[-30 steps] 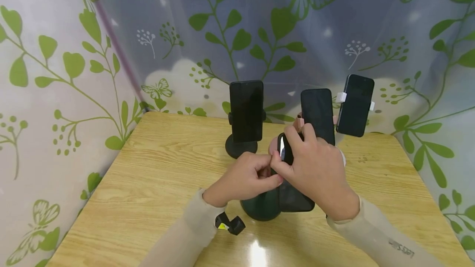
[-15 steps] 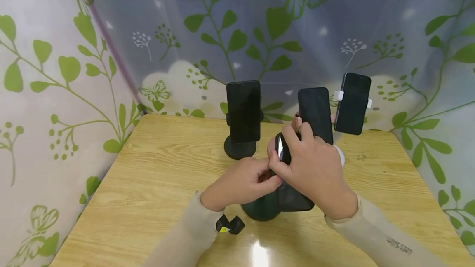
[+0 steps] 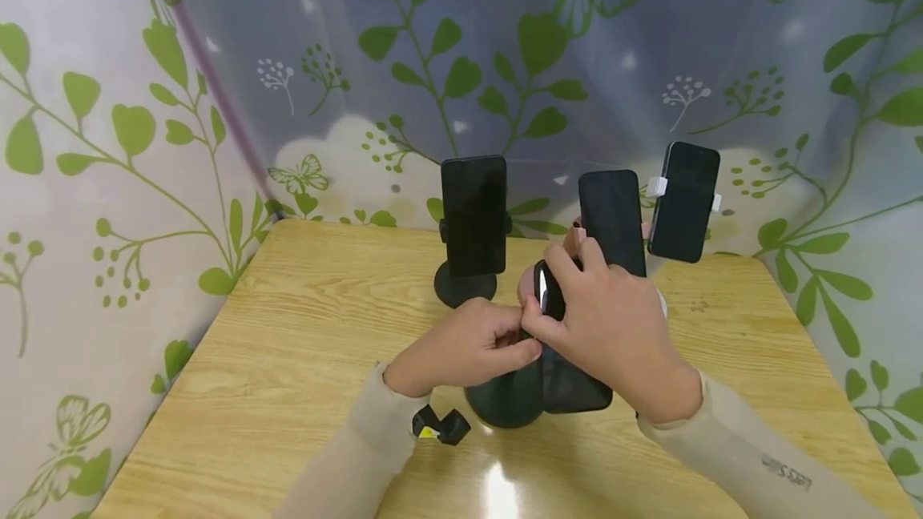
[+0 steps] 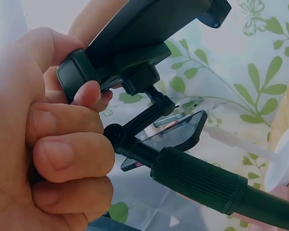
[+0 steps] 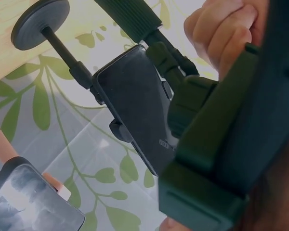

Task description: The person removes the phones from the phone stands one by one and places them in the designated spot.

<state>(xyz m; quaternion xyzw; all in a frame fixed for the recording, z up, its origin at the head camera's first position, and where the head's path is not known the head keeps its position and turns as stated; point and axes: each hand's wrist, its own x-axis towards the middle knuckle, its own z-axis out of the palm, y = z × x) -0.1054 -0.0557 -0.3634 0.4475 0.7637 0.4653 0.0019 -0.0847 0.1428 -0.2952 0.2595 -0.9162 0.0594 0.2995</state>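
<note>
A black phone (image 3: 574, 381) sits tilted in a dark green phone stand, whose round base (image 3: 505, 403) rests on the table. My right hand (image 3: 613, 327) lies over the phone and grips it, with the thumb at its left edge. My left hand (image 3: 472, 347) is at the stand's left side. In the left wrist view, its thumb and a finger pinch one end of the green clamp (image 4: 73, 74), and the other fingers are curled. Below the clamp, a jointed arm leads to the ribbed pole (image 4: 197, 180). The right wrist view shows the clamp's knob (image 5: 190, 103) close up.
Behind the hands, a black stand holds a phone (image 3: 474, 216). A pink stand holds another phone (image 3: 613, 219), and a white-clipped stand a third phone (image 3: 684, 203) at right. The wooden table (image 3: 324, 327) meets a leaf-patterned curtain (image 3: 433, 38) behind.
Both hands keep their places on the phone and the clamp. The view shifts slightly; little else differs.
</note>
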